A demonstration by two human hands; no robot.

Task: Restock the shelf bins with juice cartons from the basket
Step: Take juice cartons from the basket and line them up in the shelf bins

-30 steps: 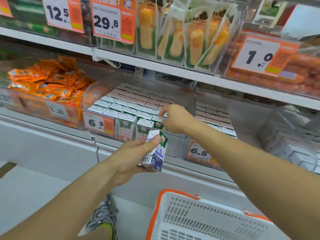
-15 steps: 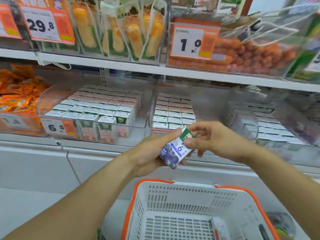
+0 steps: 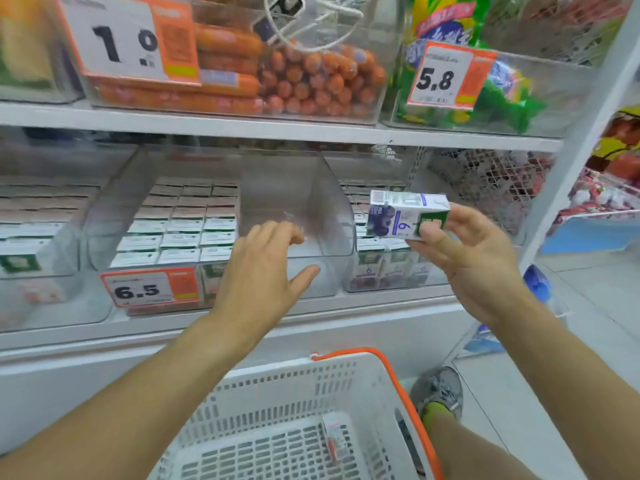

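right hand [image 3: 474,261] pinches a blueberry carton [image 3: 405,216] by the right-hand bin [image 3: 349,271], left hand [image 3: 259,271] hangs loose and empty, basket [image 3: 311,393] almost cleared, nearly done.

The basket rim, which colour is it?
Orange, on the white basket, in the head view.

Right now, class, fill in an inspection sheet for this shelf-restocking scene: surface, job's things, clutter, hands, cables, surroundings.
Surface: white shelf carrying clear bins.
Job's things: blueberry carton held sideways; middle bin stocked on its left, bare on its right; right bin holds matching cartons; basket holds one small carton.
Clutter: nothing seen.
Hands: right hand grips the carton; left hand open before the middle bin.
Cables: white cord over the sausage bin.
Surroundings: price tags, floor, shoe.
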